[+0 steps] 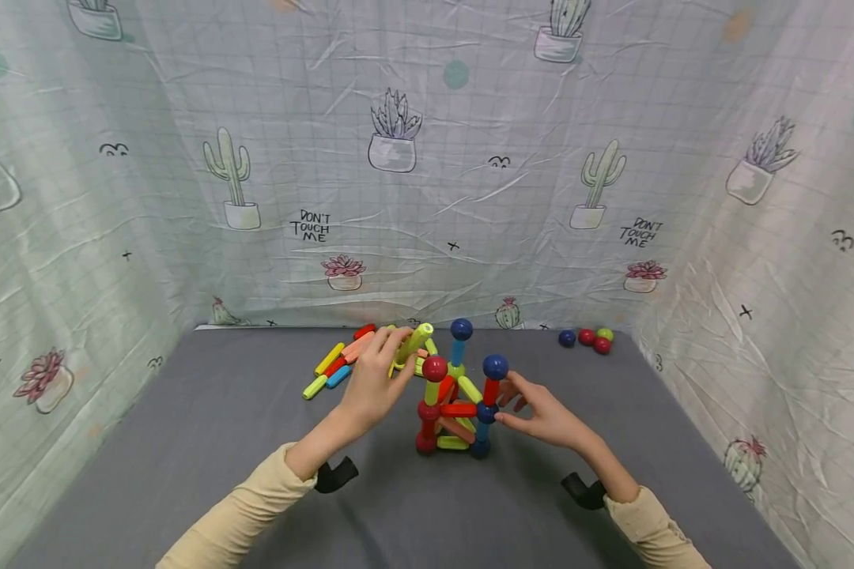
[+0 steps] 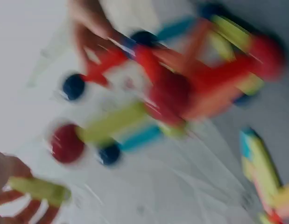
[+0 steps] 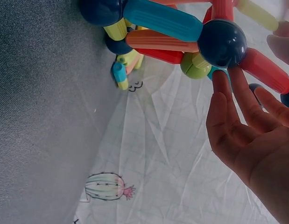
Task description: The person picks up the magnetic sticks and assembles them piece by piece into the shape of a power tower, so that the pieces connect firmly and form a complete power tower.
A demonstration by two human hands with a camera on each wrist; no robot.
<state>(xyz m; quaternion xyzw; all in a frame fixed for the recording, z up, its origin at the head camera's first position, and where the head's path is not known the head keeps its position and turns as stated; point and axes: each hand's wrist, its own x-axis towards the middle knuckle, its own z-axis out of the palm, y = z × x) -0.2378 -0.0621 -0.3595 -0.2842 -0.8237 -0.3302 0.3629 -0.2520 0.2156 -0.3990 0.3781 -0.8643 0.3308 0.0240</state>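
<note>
My left hand (image 1: 372, 383) pinches a yellow-green magnetic rod (image 1: 420, 335) between thumb and fingers, left of and above a tower of rods and balls. In the left wrist view the same rod (image 2: 40, 190) is blurred. The tower has red rods (image 1: 459, 410), blue rods and yellow-green rods joined by balls. A red ball (image 1: 435, 368) and two dark blue balls, one at the front right (image 1: 495, 367), top its uprights. On the tower's right side my right hand (image 1: 544, 415) touches a middle dark blue ball (image 3: 222, 43) with its fingertips, the fingers loosely bent.
Loose rods in several colours, among them a blue rod (image 1: 338, 376) and a yellow rod (image 1: 329, 359), lie behind and left of the tower. Loose balls, including a dark blue one (image 1: 567, 338), sit at the back right of the grey table (image 1: 256, 427). A printed curtain (image 1: 448, 182) encloses it.
</note>
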